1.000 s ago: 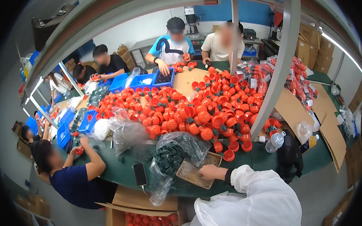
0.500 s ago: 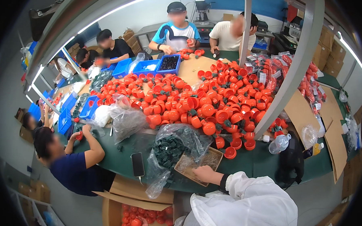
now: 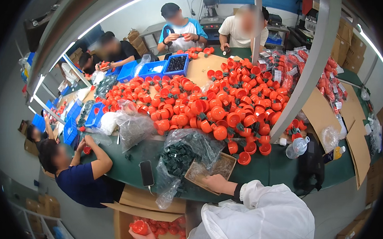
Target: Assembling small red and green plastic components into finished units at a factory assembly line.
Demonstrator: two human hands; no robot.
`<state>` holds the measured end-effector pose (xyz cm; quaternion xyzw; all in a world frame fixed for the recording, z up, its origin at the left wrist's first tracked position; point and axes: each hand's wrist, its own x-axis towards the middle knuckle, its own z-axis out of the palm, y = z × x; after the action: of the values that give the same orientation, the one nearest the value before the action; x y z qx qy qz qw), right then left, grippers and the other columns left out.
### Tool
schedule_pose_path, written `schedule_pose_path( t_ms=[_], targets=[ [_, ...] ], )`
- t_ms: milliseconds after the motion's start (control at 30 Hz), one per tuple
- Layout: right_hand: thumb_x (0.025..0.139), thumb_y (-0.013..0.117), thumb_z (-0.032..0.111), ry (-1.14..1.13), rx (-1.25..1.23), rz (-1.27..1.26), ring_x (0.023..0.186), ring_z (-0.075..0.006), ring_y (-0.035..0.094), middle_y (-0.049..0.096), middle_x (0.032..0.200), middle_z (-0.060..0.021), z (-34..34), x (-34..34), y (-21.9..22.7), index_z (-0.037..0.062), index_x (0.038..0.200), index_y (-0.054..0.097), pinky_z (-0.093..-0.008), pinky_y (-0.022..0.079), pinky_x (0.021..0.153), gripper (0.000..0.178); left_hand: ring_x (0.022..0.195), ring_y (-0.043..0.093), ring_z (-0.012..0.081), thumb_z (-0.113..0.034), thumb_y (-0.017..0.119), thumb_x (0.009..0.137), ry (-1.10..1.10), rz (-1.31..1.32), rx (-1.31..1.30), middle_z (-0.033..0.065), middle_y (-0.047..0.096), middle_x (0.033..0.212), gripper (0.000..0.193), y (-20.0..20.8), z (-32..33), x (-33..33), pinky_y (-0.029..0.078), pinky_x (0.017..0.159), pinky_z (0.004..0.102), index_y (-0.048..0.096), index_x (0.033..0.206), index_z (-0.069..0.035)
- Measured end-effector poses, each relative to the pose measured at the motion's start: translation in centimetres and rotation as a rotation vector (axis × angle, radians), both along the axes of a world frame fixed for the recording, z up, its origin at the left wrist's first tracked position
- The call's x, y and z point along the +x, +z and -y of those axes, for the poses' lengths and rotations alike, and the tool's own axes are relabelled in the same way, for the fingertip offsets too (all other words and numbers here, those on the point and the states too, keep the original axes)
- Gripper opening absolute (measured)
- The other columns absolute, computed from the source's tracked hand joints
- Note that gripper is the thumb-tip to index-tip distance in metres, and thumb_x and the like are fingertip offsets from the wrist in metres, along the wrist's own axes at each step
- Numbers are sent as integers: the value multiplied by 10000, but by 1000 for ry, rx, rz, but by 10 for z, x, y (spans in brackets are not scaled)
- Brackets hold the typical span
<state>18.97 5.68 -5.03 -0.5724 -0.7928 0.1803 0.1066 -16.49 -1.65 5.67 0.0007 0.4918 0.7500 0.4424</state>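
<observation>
Low in the picture, my left hand (image 3: 147, 238) is wrapped round a red plastic cup (image 3: 140, 227), lifted above the open carton (image 3: 118, 227) of similar red cups. My right hand (image 3: 217, 183) is down in a shallow cardboard box (image 3: 223, 165) holding many thin, pale bits too small to name. Its fingers look bent together at the bits; whatever they pinch is hidden. Against that box rests a clear plastic bag (image 3: 195, 141) full of dark green plastic clips (image 3: 179, 159).
A big heap of red cups (image 3: 217, 112) with dark green clips covers the table middle. A phone (image 3: 146, 174) with a cable lies left of the bag. Bottles (image 3: 298, 148) stand at right, near a metal post (image 3: 306, 77). A co-worker in dark blue (image 3: 80, 181) sits at left; others work beyond.
My left hand has risen from among the cups in the carton, bringing a red cup up. My right hand stays in the box, slightly shifted. The far co-worker has lifted a red part.
</observation>
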Motion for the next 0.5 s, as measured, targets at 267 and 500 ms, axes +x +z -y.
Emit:
schedule_pose_path(
  t_ms=[267,500],
  targets=[
    [705,555,135,-32,-78,-45,717,-315,614,611,757,-147,-1,-6,2,82,821,574,-409,479,602,129,819,551,261,-295,435,755,-350,69,23,99,545,957,403,10,-18,46,468,701,360,495,1041,-17],
    [734,526,174,-53,-166,-26,734,-311,607,616,774,-132,-7,-8,-11,86,814,575,-421,475,618,129,774,567,267,-299,441,794,-532,96,-76,98,559,915,358,19,-18,95,498,647,375,510,1021,-31]
  ],
)
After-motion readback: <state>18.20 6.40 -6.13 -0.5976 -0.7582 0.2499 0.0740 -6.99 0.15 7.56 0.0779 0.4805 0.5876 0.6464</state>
